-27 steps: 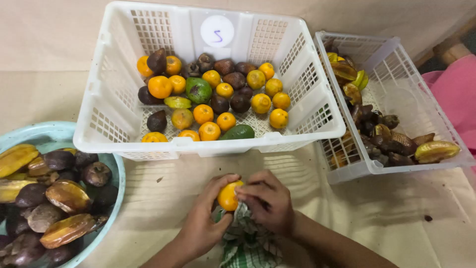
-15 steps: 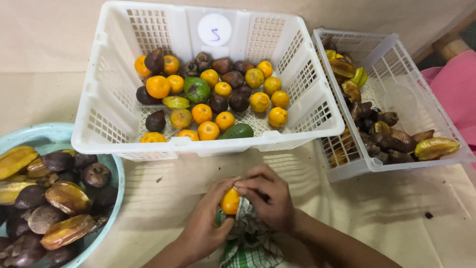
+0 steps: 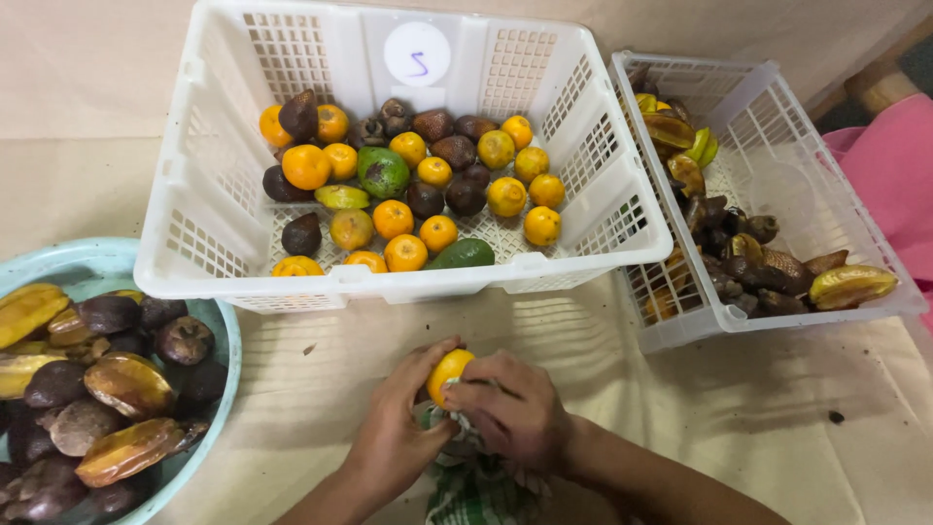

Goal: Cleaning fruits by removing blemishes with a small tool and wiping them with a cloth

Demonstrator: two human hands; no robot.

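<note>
Orange fruit (image 3: 449, 370) — turned between both hands since a moment ago, now more upright, hands shifted little; wiping judged under way, not finished. Fruit sits low centre, over beige cloth-covered surface (image 3: 321, 389), just in front of large white basket (image 3: 408, 284). Left hand (image 3: 398, 437) cups it from left, fingers curled closed round fruit. Right hand (image 3: 515, 408) presses green checked cloth (image 3: 476, 486) against its lower right side — fingers closed on cloth. Teal basin (image 3: 225, 340) of dark fruit well to left.

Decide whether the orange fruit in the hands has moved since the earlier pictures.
No real move: the orange fruit sits in the same spot below the big white basket's front rim.
</note>
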